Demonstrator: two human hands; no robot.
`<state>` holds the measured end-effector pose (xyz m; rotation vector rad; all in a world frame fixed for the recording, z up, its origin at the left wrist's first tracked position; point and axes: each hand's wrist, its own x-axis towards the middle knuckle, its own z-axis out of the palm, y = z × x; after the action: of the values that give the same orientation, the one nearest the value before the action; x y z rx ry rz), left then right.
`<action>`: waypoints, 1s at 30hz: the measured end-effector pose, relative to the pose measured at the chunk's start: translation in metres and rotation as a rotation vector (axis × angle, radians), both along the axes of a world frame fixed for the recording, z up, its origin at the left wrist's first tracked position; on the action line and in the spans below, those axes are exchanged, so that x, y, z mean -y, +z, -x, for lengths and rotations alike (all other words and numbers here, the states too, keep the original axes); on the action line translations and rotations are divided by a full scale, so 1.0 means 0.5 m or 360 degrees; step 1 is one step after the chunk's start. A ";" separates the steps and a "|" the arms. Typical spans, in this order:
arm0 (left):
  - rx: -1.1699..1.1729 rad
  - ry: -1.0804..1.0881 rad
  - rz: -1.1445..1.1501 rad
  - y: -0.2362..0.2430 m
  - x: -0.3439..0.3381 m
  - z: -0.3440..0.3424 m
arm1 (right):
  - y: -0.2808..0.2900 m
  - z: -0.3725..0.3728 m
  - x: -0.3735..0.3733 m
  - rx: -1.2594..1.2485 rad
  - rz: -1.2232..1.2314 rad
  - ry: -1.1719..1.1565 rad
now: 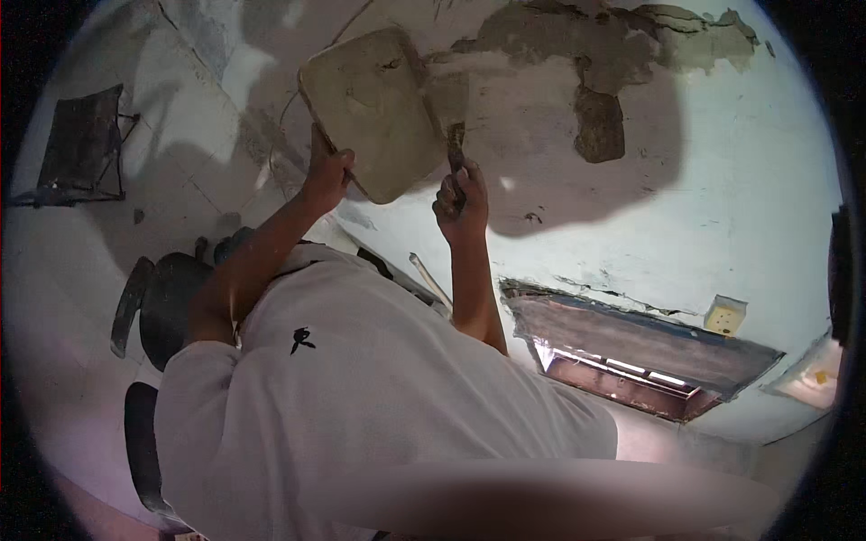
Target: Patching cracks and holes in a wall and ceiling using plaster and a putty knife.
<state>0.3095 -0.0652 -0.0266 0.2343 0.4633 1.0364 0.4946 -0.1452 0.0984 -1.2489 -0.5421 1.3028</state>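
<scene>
My left hand [327,176] grips the near left edge of a rectangular board with rounded corners [374,117]. The board is coated in grey-brown, mortar-like material. My right hand [462,200] is closed round the dark handle of a scraper [456,149], just right of the board. Its blade points up, toward the wall, and is hard to tell apart from the grey patch behind it. A rough grey mortar patch [559,41] spreads over the white wall [541,189], with a darker patch [600,126] hanging below it.
A framed opening [622,356] with a slatted gap lies at lower right, near a pale socket box [724,316]. On the left stand a dark panel on a metal frame [81,144] and a black chair-like object [171,302]. A pale stick [428,279] shows beside my right forearm.
</scene>
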 end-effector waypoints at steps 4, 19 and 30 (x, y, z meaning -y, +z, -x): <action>0.0036 0.0069 0.0002 -0.011 0.000 0.002 | 0.003 -0.011 0.019 0.0318 0.0007 -0.0113; 0.0072 0.0003 0.0119 -0.005 -0.013 0.060 | -0.003 0.028 0.046 0.2396 0.0027 0.0421; -0.0256 -0.0206 0.0183 -0.022 -0.007 0.164 | 0.052 -0.078 0.025 0.2861 -0.0193 0.1158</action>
<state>0.2273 -0.0618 -0.0376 0.2430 0.6428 0.8647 0.5338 -0.1575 0.1246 -1.9598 -2.4214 0.2365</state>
